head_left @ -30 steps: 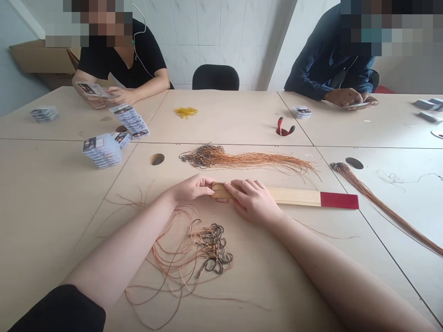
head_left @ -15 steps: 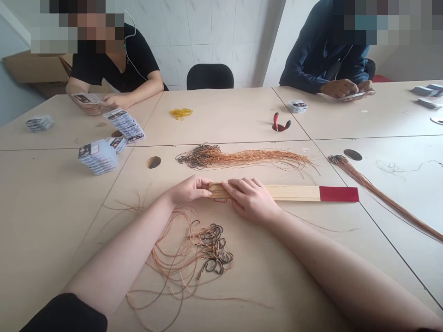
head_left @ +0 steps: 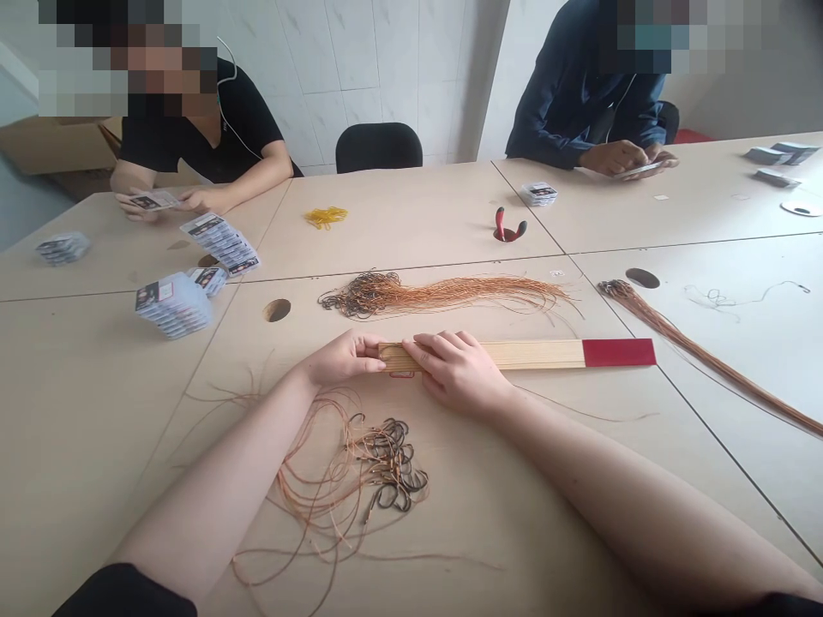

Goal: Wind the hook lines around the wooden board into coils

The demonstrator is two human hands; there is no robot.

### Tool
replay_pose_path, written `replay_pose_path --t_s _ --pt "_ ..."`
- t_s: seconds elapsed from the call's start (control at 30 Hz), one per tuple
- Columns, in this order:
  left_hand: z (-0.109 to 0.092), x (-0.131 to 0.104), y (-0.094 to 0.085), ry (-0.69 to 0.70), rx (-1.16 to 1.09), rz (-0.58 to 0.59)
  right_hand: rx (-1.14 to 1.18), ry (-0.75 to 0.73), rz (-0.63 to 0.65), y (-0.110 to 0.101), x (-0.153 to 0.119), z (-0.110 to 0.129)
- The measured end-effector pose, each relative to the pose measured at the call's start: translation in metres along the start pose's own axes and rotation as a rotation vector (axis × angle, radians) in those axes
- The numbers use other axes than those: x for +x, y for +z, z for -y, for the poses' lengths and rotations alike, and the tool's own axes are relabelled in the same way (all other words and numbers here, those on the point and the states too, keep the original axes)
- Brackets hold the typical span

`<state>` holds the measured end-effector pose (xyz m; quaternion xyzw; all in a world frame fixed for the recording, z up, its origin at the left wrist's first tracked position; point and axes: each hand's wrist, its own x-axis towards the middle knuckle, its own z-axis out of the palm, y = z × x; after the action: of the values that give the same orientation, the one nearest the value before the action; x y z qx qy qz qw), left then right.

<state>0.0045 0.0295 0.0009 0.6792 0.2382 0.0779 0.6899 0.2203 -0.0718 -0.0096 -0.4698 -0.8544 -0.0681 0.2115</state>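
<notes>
A long flat wooden board (head_left: 540,354) with a dark red right end lies across the table before me. My left hand (head_left: 344,358) pinches its left end between thumb and fingers. Over the board near that end rests my right hand (head_left: 455,364), its fingers bent around the board's edges. A small red piece (head_left: 402,374) shows under the near edge. Closer to me lies a loose tangle of dark hooks (head_left: 393,463) with orange-brown lines. Beyond the board is a bundle of hooked lines (head_left: 450,293), hooks to the left.
Another line bundle (head_left: 694,343) lies at right. Stacked packets (head_left: 172,307) stand at left, yellow clips (head_left: 326,218) farther back. Red-handled pliers (head_left: 509,227) sit in a table hole. Two people sit across the table (head_left: 399,248), holding small items.
The whole view has shifted slightly, so most things appear a little farther left. Both hands keep the same hold on the board.
</notes>
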Motion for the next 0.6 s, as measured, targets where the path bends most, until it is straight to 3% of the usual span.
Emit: replay_pose_path --t_s 0.6 --pt "-0.0035 0.0005 0.0041 0.024 0.01 -0.029 0.018 -0.012 -0.004 0.0023 -0.0011 -0.0026"
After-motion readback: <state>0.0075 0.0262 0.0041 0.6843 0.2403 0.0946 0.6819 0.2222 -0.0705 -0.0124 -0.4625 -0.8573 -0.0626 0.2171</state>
